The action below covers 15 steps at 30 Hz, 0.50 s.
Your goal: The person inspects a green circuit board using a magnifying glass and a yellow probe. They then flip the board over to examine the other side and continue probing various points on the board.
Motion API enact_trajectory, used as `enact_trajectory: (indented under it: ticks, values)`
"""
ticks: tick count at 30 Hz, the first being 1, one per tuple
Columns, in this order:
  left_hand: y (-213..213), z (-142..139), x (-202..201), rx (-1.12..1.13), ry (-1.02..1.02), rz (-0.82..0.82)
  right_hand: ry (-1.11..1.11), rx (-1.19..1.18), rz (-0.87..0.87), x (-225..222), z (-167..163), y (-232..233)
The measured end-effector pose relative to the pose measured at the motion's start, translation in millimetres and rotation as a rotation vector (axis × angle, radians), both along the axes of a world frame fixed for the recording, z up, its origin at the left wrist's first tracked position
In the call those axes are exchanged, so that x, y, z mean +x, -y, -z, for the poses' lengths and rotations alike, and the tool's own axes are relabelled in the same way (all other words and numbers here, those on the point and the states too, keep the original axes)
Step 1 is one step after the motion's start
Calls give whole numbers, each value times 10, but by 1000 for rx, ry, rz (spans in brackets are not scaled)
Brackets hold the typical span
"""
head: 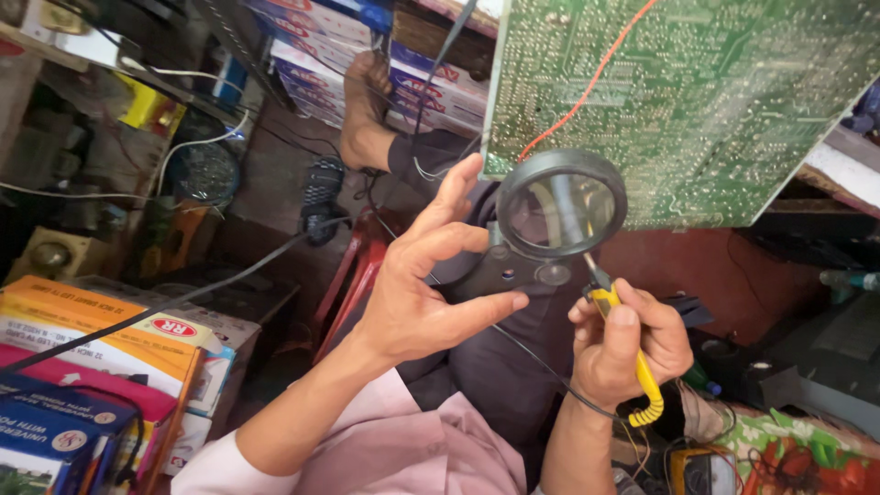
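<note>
Magnifier (560, 203) below green circuit board (697, 101); our left hand (426, 284) pinches its black handle, right hand (623, 344) pinches yellow probe (642, 371). We judge board stiff, fragile; grip edges.

A cluttered workshop: stacked cardboard boxes (101, 339) left, shelves (385, 64) behind, possibly a red chair (353, 275) below.

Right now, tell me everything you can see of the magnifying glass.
The magnifying glass has a round clear lens in a thick black rim, joined to a black handle, apparently plastic, with a small second lens set near the joint. The left hand grips the handle, holding the lens tilted before the lower edge of a green circuit board. Through it a probe shaft shows, from the yellow tool in the right hand.
</note>
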State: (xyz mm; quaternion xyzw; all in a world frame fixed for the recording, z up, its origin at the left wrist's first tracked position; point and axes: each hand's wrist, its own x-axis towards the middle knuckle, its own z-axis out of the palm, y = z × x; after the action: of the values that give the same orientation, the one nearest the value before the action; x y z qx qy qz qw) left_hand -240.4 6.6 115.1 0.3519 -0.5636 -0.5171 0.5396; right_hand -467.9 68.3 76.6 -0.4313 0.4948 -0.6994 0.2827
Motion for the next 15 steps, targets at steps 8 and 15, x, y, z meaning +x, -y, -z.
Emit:
enact_trajectory:
  ticks: [8, 15]
  values:
    - [-1, -47, 222, 3, -72, -17, 43, -116, 32, 244, -60, 17]
    - [-33, -135, 600, 70, -285, -24, -102, -53, -58, 805, -298, 126]
